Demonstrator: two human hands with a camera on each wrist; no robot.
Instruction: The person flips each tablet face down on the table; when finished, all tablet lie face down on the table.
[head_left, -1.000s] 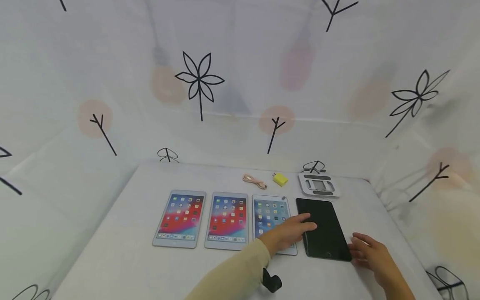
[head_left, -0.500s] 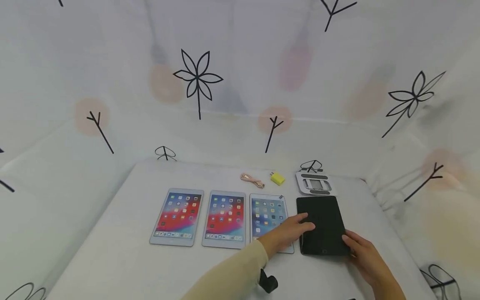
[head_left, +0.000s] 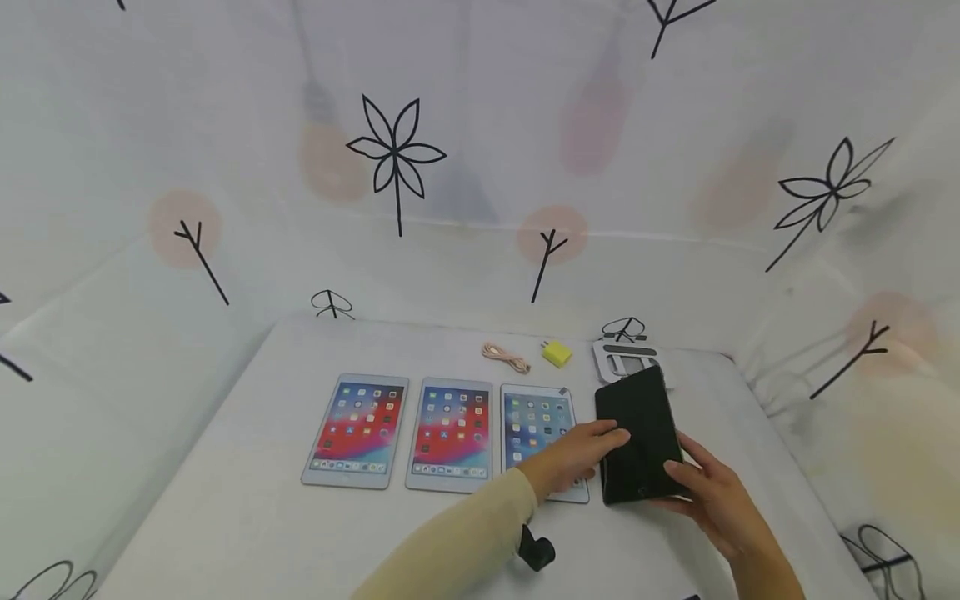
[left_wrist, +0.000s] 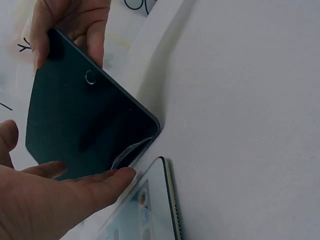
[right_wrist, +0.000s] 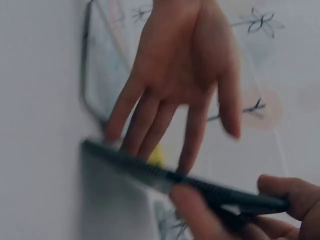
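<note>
A black tablet [head_left: 637, 433] is tilted, its right side raised off the white table. My right hand [head_left: 716, 496] grips its lower right edge, thumb on the screen and fingers underneath. At the tablet's left edge is my left hand [head_left: 573, 454], fingers extended; in the right wrist view these straight fingers [right_wrist: 145, 122] reach the tablet's edge. The left wrist view shows the tablet's lower corner resting close to the table, with a loose strip of clear film [left_wrist: 131, 151] near that corner. A white tablet [head_left: 525, 417] lies partly hidden beneath my left hand and wrist.
Two more white tablets, a middle one [head_left: 452, 433] and a left one [head_left: 358, 429], lie in the same row with lit-looking screens. Behind are a coiled pink cable [head_left: 506, 357], a yellow plug adapter [head_left: 557, 353] and a grey folding stand [head_left: 628, 350], partly covered by the black tablet.
My right hand has moved from beside the black tablet to gripping its right edge and lifting that side. The tablet has gone from flat to tilted. My left hand stays almost in place.
</note>
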